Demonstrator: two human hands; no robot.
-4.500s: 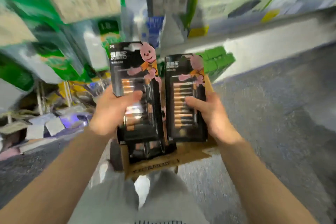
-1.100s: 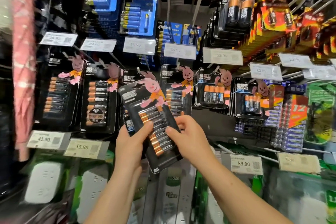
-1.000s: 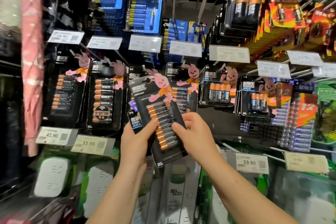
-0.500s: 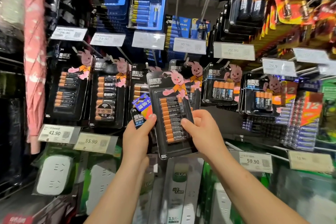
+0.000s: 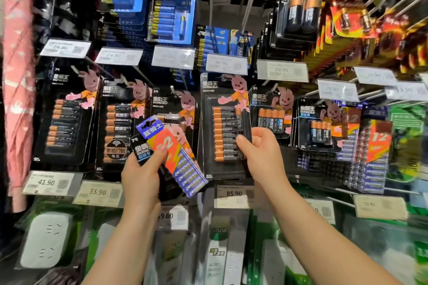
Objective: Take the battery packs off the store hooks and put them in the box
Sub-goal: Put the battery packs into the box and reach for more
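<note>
The right hand (image 5: 261, 152) has swung the tall black blister battery pack (image 5: 225, 127) upright, fingers still pinching its edge. Left of it, the left hand (image 5: 141, 176) grips a blue-orange pack (image 5: 176, 157). Both seem ready for the box, unseen here.

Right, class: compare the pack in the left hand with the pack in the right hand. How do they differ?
The left hand pinches a blue-and-orange pack; the right hand grips a black pack.
The blue-and-orange pack is tilted; the black pack hangs upright.
The blue-and-orange pack is narrower; the black pack is wider and shows a pink rabbit.
Both hold a column of batteries.
</note>
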